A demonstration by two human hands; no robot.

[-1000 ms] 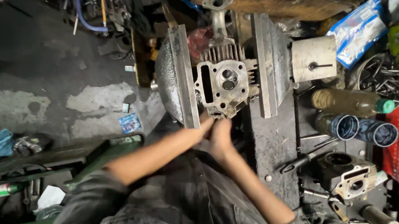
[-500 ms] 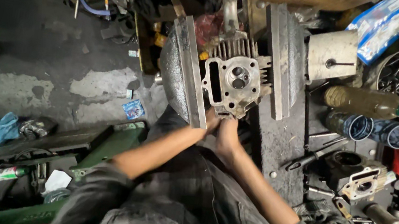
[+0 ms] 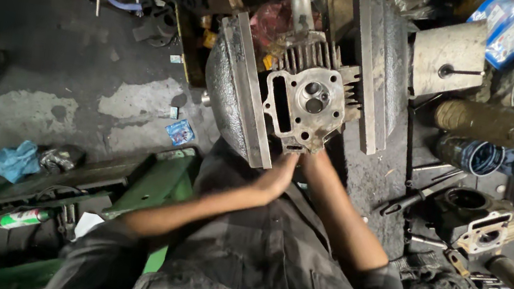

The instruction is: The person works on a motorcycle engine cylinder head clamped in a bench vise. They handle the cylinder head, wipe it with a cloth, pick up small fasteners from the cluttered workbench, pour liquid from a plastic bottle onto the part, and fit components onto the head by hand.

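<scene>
Below the vise jaws, both hands (image 3: 294,170) have neared the cylinder head (image 3: 307,104)

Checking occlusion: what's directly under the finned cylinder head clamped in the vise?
Both hands, left hand and right hand, reach beneath the cylinder head. Their fingers and whatever they touch are hidden.

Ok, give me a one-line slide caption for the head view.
Both hands, left hand and right hand, reach under a finned cylinder head clamped between the vise jaws on a cluttered workbench.

Dim, harsh overhead light (corners murky, warped).
</scene>
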